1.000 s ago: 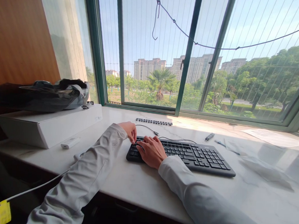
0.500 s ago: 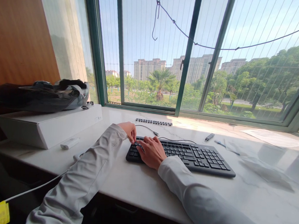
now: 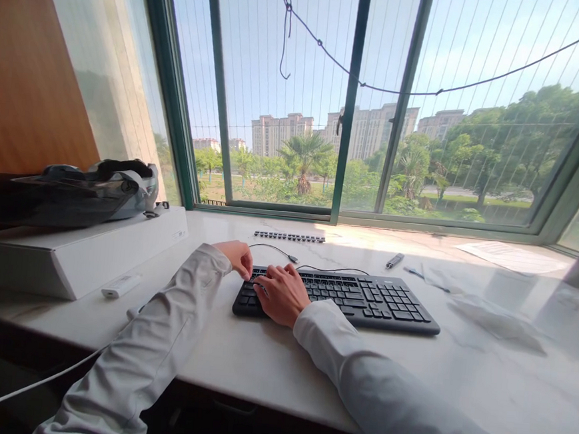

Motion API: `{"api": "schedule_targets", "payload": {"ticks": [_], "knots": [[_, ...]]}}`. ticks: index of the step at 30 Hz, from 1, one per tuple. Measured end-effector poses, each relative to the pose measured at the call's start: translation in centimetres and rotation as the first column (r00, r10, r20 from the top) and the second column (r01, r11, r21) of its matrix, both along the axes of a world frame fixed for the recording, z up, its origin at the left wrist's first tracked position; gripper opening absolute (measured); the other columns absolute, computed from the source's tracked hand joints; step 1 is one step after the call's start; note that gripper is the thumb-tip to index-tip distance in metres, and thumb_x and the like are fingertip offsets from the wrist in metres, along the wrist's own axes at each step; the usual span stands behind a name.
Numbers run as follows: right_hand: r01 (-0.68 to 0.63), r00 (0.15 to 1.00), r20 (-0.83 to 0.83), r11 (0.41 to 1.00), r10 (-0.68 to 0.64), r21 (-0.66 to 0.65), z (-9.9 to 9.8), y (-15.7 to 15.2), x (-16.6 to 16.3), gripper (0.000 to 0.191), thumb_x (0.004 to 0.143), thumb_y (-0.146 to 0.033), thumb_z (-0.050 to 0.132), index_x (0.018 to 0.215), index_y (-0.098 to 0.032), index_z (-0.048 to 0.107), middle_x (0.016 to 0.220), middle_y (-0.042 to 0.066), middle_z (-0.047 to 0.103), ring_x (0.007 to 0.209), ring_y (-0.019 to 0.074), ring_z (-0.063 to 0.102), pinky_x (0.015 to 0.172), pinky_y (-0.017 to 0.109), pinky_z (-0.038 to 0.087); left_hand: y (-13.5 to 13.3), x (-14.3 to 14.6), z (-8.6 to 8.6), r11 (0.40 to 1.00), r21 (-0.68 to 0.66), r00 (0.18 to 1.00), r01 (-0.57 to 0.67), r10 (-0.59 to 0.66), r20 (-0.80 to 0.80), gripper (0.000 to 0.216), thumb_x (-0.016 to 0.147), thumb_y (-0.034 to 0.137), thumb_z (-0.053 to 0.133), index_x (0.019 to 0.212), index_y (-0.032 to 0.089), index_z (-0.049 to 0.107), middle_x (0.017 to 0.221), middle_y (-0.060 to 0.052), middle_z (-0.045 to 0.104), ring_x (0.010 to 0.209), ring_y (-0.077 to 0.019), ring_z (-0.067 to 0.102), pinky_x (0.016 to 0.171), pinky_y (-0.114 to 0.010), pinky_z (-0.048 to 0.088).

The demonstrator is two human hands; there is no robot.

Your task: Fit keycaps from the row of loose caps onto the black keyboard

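Observation:
A black keyboard (image 3: 402, 313) lies flat on the white marble-patterned counter. My left hand (image 3: 239, 258) is at its upper left corner, fingers pinched together and pointing down; whatever is between the fingertips is too small to make out. Over the left part of the keys rests my right hand (image 3: 283, 295), palm down, thumb apart from the fingers and reaching toward the left hand. It covers several keys. Behind the keyboard runs a row of small black pieces (image 3: 289, 236) like keycaps. A black cable (image 3: 333, 268) with a plug passes along the keyboard's back edge.
To the left, a white box (image 3: 126, 248) carries a dark bag-like item (image 3: 71, 190). Beside it lies a small white device (image 3: 121, 286). A small dark tool (image 3: 395, 260), a thin pen-like tool (image 3: 420, 274), a clear plastic bag (image 3: 499, 320) and paper sheets (image 3: 511, 256) lie right. Windows stand behind.
The whole view has shifted slightly, so things appear further left. Both hands stay at the keyboard's left end, with the right fingers slightly more drawn in.

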State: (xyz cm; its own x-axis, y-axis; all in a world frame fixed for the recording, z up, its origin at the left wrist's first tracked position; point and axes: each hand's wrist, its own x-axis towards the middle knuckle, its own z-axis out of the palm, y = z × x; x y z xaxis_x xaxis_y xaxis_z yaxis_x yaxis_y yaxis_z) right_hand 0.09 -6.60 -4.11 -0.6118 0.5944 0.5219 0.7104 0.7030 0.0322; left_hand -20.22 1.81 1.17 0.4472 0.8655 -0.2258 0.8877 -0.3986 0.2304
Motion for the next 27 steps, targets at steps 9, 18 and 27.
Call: {"api": "schedule_targets", "payload": {"ticks": [9, 18, 27], "knots": [[-0.007, 1.0, 0.009, 1.0, 0.007, 0.004, 0.2, -0.1, 0.1, 0.038, 0.096, -0.037, 0.032, 0.094, -0.024, 0.067, 0.091, 0.006, 0.059, 0.086, 0.0162, 0.051, 0.084, 0.035, 0.028, 0.2, -1.1, -0.2, 1.0, -0.006, 0.999, 0.006, -0.006, 0.044, 0.025, 0.063, 0.04, 0.068, 0.08, 0.022, 0.073, 0.079, 0.0, 0.071, 0.076, -0.014, 0.062, 0.069, -0.019, 0.042], [-0.047, 0.999, -0.029, 0.999, 0.046, -0.021, 0.2, 0.3, 0.6, 0.043, 0.094, -0.05, 0.029, 0.115, -0.028, 0.06, 0.1, 0.005, 0.057, 0.092, 0.0166, 0.051, 0.085, 0.035, 0.03, 0.7, 0.2, -2.0, 0.882, 0.366, 0.952, -0.297, 0.303, 0.043, 0.018, 0.069, 0.036, 0.064, 0.078, 0.023, 0.072, 0.081, -0.001, 0.07, 0.08, -0.0149, 0.062, 0.071, -0.021, 0.042], [-0.049, 0.999, -0.025, 0.995, 0.047, -0.089, 0.0, 0.5, 0.7, 0.045, 0.092, -0.054, 0.032, 0.105, -0.026, 0.065, 0.1, 0.006, 0.06, 0.092, 0.0166, 0.054, 0.089, 0.037, 0.029, 3.5, -0.4, -0.6, 0.724, 0.493, 0.847, -0.482, 0.529, 0.05, 0.024, 0.068, 0.045, 0.063, 0.084, 0.029, 0.071, 0.096, -0.002, 0.069, 0.089, -0.0222, 0.06, 0.073, -0.028, 0.043]]}}
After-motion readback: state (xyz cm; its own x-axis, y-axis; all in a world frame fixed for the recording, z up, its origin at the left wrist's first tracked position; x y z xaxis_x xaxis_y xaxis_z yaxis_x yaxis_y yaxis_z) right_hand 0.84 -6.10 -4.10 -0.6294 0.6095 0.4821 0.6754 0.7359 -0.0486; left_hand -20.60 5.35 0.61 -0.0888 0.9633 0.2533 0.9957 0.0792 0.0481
